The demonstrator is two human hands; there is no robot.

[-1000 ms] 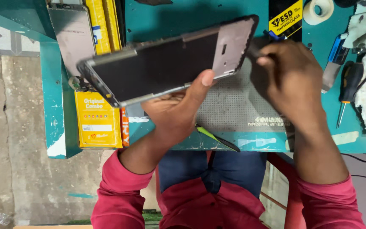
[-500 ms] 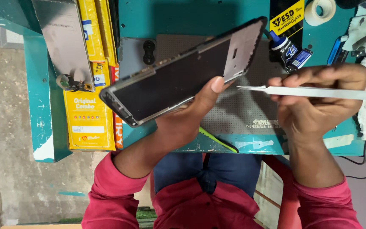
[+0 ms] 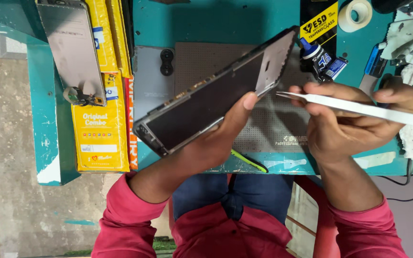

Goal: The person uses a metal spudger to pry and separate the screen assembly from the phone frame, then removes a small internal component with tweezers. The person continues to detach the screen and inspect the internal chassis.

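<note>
Holding a phone frame (image 3: pixel 211 102) tilted above the grey work mat (image 3: pixel 273 124), we grip it from below with our left hand (image 3: pixel 216 143), the thumb pressed on its right edge and the other fingers hidden beneath it. Our right hand (image 3: pixel 350 119) has its fingers curled and pinched around white tweezers (image 3: pixel 359 107), whose closed tips point left, just beside the frame's pale upper end but not touching it. On the teal table (image 3: pixel 216 24) we see a small glue bottle (image 3: pixel 319 59) near the tweezers, a roll of tape (image 3: pixel 354 14) farther back, yellow packets (image 3: pixel 101 119) at left and a phone back cover (image 3: pixel 70 48) lying over them.
</note>
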